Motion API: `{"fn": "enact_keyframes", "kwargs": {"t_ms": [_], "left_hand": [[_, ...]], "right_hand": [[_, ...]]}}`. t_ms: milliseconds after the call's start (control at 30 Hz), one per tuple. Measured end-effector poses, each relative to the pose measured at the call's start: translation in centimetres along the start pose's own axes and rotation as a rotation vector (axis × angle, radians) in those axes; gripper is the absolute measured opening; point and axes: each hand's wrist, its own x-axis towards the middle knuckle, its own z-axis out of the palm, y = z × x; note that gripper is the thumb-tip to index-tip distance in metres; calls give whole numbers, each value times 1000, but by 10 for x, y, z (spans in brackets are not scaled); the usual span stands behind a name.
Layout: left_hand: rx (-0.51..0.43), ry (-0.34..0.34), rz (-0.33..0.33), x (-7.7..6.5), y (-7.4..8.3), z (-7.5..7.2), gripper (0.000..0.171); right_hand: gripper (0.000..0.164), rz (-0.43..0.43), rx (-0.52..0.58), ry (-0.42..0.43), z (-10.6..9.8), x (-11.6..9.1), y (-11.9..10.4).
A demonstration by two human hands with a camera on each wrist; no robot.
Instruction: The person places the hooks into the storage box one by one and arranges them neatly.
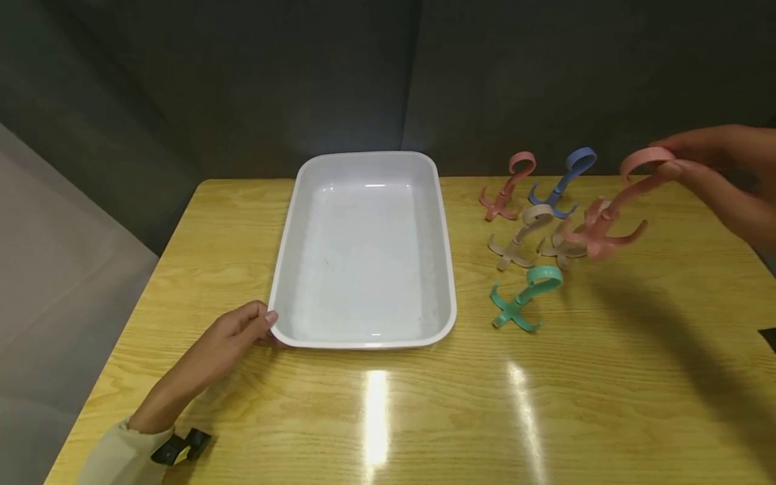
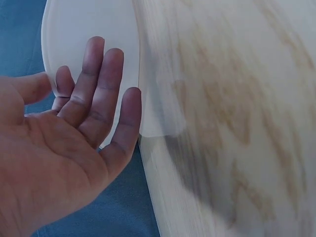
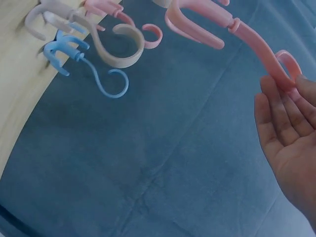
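By its near-left corner, a white rectangular tray (image 1: pixel 364 345) is pinched at the rim by my left hand (image 1: pixel 227 340). The thumb lies on the rim; in the left wrist view the other fingers (image 2: pixel 106 94) reach along the tray's outer side. My right hand (image 1: pixel 727 178) holds a pink multi-prong hook (image 1: pixel 600 239) by its curled top, raised above the table with its prongs pointing down and left. Below and left of it stand several similar hooks: a green hook (image 1: pixel 514 310), a blue hook (image 1: pixel 554 197), another pink hook (image 1: pixel 502 202) and a beige hook (image 1: pixel 515 249). A second beige hook (image 1: pixel 560 252) is partly hidden by the held one.
A shiny wooden table (image 1: pixel 303 411) carries everything. Dark cloth (image 1: pixel 273 81) hangs behind its far edge, and grey cloth (image 1: pixel 54 269) covers the left side. A black strap (image 1: pixel 182 448) sits at the left sleeve.
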Motion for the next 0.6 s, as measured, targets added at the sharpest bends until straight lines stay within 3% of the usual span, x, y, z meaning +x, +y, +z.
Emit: {"fn": "enact_keyframes", "kwargs": {"t_ms": [300, 500, 600], "left_hand": [[-16, -1, 6, -1, 0, 0, 37], [-19, 2, 9, -1, 0, 1, 37], [-16, 7, 4, -1, 0, 1, 36]], "right_hand": [[28, -15, 41, -59, 5, 32, -11], [28, 42, -50, -64, 13, 50, -21], [24, 39, -38, -70, 20, 59, -26]]}}
